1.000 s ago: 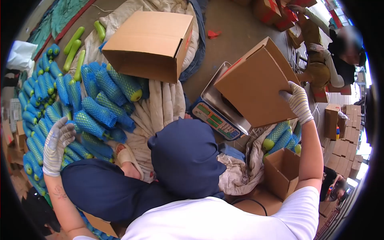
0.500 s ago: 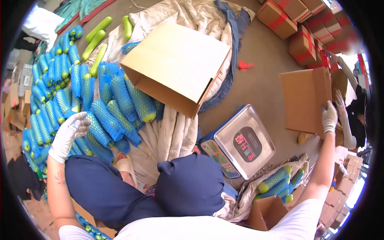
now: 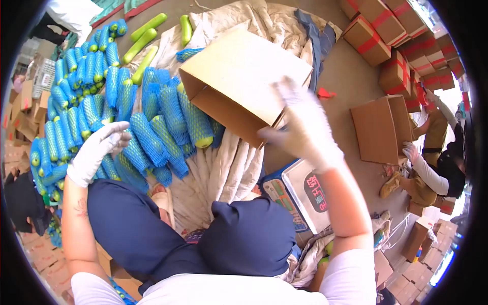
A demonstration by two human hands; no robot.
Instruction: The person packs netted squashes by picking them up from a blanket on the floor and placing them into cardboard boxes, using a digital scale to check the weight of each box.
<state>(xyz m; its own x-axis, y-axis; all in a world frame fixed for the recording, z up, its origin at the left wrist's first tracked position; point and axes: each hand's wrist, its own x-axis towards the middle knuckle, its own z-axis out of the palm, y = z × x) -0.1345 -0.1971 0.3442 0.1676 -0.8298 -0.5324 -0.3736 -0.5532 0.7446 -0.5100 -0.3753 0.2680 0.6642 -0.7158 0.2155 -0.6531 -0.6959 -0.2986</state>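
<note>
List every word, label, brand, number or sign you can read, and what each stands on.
Nothing is legible enough to quote.
Black label with red characters on the silver metal weighing pan: too blurred.
Green-and-white control panel of the blue-edged electronic scale: markings too small.
Pale label on the white plastic crate: too small.

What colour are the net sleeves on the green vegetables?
The net sleeves are blue, seen best in the head view.

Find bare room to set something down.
Bare brown floor shows between the silver-topped digital scale and the open brown cardboard box at right. Creased cream cloth lies bare between scale and blue-netted green gourds, which crowd the left.
</note>
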